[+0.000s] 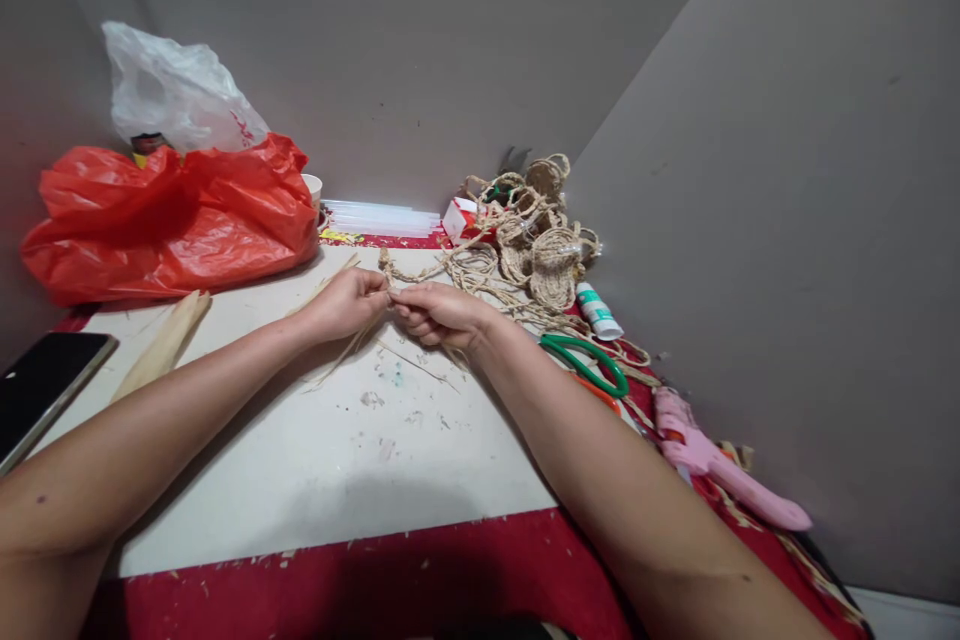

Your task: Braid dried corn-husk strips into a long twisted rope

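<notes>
Over the white board, my left hand and my right hand meet fingertip to fingertip. Both are closed in a pinch on thin, pale straw-like strands, whose loose ends stick out below and behind the fingers. Just beyond the hands lies a twisted straw cord, leading right into a pile of coiled cord. Whether that cord joins the pinched strands is hidden by my fingers. A wide dry husk-like strip lies beside my left forearm.
A red plastic bag bulges at the back left, near a phone. Clear sticks lie against the back wall. Green-handled scissors, a white-green roll and a pink glue gun line the right side.
</notes>
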`<state>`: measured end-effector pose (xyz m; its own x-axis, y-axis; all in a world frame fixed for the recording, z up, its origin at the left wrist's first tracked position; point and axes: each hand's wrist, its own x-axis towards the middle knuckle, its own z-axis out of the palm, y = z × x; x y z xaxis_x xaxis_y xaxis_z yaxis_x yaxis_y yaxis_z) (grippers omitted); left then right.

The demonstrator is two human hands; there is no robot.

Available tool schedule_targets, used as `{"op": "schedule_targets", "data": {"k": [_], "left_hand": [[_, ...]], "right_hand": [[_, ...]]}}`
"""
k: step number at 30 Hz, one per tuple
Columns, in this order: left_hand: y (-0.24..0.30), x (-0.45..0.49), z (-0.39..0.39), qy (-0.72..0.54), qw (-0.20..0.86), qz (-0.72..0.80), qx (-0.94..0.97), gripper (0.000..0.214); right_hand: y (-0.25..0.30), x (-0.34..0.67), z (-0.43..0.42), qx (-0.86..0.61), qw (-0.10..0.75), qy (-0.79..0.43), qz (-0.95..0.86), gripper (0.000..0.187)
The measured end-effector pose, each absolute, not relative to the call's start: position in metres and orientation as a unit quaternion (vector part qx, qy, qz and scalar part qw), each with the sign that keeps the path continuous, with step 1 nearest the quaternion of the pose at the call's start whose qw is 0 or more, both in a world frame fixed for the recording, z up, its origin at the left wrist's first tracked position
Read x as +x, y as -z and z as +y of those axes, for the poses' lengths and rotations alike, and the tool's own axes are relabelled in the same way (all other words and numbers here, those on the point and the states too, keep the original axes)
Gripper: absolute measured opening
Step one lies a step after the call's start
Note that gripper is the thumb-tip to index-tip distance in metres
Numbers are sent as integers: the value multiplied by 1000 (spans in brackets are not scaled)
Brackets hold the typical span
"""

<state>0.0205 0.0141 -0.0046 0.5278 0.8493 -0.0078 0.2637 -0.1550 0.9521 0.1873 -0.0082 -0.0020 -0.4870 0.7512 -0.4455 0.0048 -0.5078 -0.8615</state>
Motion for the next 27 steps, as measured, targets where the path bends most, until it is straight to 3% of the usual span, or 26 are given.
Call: {"op": "schedule_targets", "data": {"k": [8,12,17,21,27], "left_hand": [[-12,14,13,-219,454,395,768,15],[-14,16,11,-180,413,418,789,16],[-8,24,-2,-178,274,475,817,8],[-3,29,-15,-140,197,490,838,15],[-27,21,-7,-94,338,466,812,24]], "right_hand": [[2,172,-14,-462,350,-737,-348,12],[1,163,-19,-484,371,-722,-326,20],[5,154,-24,-471,387,-737,-291,29],[10,148,-26,-487,424,-705,-292,29],[3,163,-20,-465,384,-741,-294,24]]}}
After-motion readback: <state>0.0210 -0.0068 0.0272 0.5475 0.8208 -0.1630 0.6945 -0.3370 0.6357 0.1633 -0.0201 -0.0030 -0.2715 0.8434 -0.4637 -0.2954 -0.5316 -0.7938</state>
